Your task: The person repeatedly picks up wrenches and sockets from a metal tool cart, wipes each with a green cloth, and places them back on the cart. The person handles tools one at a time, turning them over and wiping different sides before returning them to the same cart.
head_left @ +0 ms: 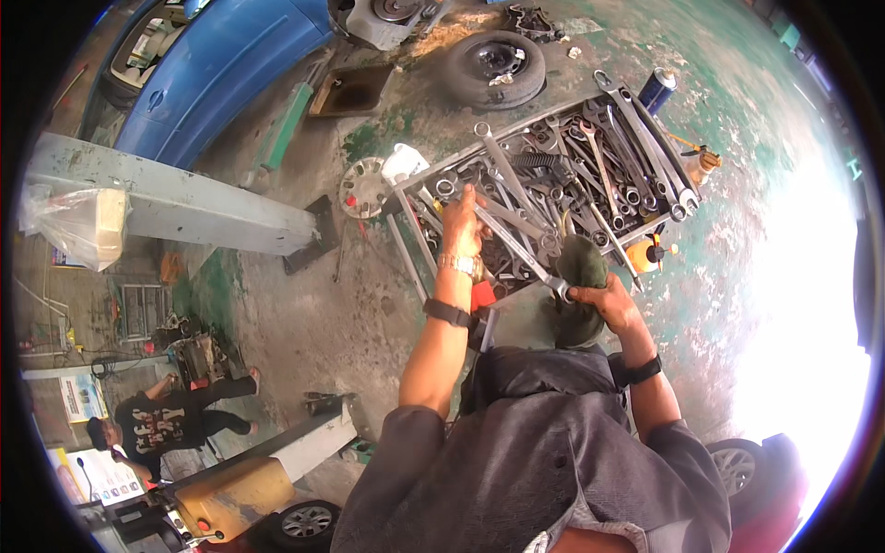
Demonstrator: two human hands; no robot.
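Note:
A long silver combination wrench (518, 247) slants across in front of me. My left hand (464, 226) is closed round its upper left part, with the fingers near the ring end. My right hand (607, 300) grips a bunched dark green cloth (581, 263), its thumb beside the wrench's lower end. The cloth hangs next to that end; whether the two touch I cannot tell. Beneath and beyond both hands stands a metal tool tray (544, 112), heaped with wrenches, sockets and other hand tools. A large combination wrench (604, 157) lies among them on the right side.
A blue spray can (656, 90) and an orange bottle (645, 255) stand at the tray's right side. Farther off are a tyre (495, 69), a hubcap (362, 187) and a blue car (221, 74). A grey post (175, 198) is at left; another person (175, 419) is lower left.

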